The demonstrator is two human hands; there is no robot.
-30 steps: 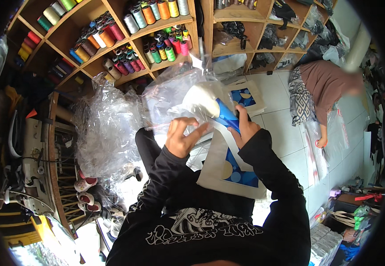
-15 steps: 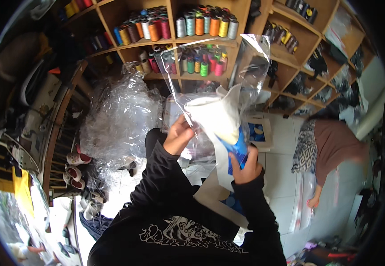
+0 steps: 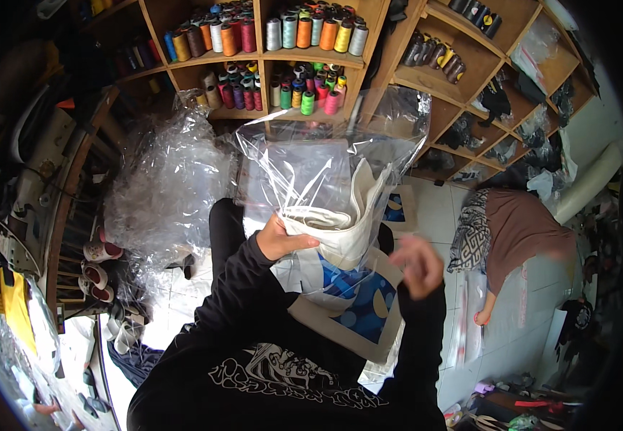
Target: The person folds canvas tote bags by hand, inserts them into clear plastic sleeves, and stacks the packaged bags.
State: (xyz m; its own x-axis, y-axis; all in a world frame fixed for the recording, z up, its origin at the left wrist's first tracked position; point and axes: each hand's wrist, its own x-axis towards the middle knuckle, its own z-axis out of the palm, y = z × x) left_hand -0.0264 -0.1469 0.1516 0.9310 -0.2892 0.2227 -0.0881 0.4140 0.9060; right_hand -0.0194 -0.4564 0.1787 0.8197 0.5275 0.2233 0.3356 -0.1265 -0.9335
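My left hand [image 3: 282,241] grips a cream canvas bag [image 3: 340,241], its thumb pressed on the cloth. The canvas is curled over, its open edge toward the far side, with a blue patterned part lower down. Around it is a clear plastic bag [image 3: 387,118], whose wide mouth spreads toward the shelves. To the right, my right hand [image 3: 417,266] is off the canvas and smeared by motion, so its fingers are unclear. Below, on my lap, lies another cream piece with a blue patterned panel [image 3: 369,316].
A heap of clear plastic bags [image 3: 168,187] lies at the left. Wooden shelves [image 3: 311,57] with thread cones stand ahead. On the right a bending person [image 3: 516,230] reaches toward clear plastic on the tiled floor. A similar blue-panelled piece [image 3: 401,208] lies beyond my right hand.
My right hand has let go of the blue part and moved slightly right. The canvas bag has come lower and stands more upright inside the plastic, and my left hand now grips it.
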